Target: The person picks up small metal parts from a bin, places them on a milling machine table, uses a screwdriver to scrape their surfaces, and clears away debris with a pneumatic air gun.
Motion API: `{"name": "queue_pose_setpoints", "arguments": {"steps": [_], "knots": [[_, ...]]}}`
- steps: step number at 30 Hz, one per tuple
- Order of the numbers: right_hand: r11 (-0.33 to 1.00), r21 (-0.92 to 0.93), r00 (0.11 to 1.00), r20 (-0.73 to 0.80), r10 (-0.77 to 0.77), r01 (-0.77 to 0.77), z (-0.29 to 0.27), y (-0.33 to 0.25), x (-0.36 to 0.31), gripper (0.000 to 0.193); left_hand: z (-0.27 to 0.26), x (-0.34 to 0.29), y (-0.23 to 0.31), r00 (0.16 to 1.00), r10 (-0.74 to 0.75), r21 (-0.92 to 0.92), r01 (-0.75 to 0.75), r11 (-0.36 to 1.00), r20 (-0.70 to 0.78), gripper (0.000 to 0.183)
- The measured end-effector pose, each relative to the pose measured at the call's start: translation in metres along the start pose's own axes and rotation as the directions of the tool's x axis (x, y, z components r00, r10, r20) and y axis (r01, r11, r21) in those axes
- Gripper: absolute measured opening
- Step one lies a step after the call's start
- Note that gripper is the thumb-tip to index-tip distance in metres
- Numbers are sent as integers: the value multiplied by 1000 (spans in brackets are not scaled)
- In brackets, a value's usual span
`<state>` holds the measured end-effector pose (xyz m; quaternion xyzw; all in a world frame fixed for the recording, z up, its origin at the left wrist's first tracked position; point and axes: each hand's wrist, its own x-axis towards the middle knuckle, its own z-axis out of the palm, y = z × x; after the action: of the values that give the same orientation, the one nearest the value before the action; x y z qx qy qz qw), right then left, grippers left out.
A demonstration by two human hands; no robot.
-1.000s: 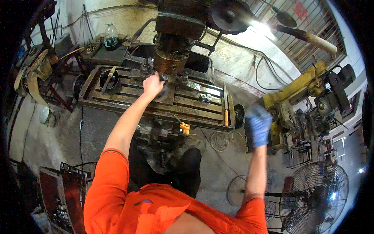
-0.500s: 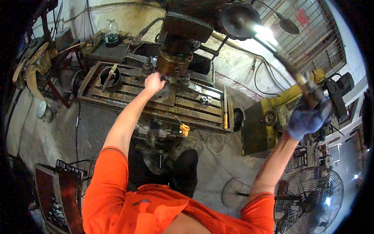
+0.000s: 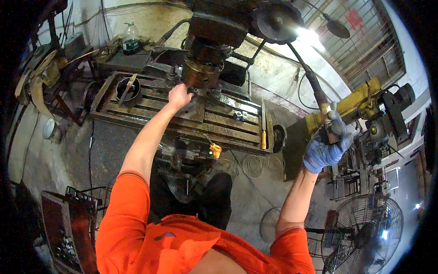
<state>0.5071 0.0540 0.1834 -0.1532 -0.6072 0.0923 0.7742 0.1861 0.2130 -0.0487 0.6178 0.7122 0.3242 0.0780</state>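
My bare left hand is closed just below the round spindle head of a milling machine; what its fingers hold there is dark and mostly hidden. In a blue-grey work glove, my right hand wraps round the worn grip of a long lever. That lever slopes down from a round dark hub at the upper right of the machine. Beneath my left hand lies the slotted machine table. A small metal block rests on it, right of the spindle.
On the table's left stands a round pot with a brush. A yellow-handled file lies along its right end. A yellow-handled tool sits at the front edge. A yellow machine and a floor fan stand to the right.
My right hand has swung the lever leftward, in toward the machine, and both show more sharply now. The left hand stays at the spindle.
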Motion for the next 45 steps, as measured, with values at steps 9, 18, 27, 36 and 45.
{"name": "queue_pose_setpoints", "arguments": {"steps": [9, 18, 27, 36, 45], "knots": [[986, 60, 977, -139, 161, -154, 2, 3, -14, 37, -31, -29, -55, 920, 352, -298, -389, 872, -173, 38], [951, 209, 963, -96, 253, -229, -20, 13, -32, 32, -102, -104, -57, 953, 85, -571, 102, 814, 292, 35], [976, -77, 974, -109, 197, -206, -32, 26, -46, 41, -117, -123, -65, 950, 36, -575, 158, 803, 311, 38], [970, -34, 967, -101, 235, -239, -42, 35, -56, 38, -135, -133, -64, 962, 54, -590, 118, 799, 267, 32], [870, 297, 906, -35, 421, -393, -50, 31, -46, 28, -232, -203, -146, 990, -37, -367, 85, 926, 137, 32]]}}
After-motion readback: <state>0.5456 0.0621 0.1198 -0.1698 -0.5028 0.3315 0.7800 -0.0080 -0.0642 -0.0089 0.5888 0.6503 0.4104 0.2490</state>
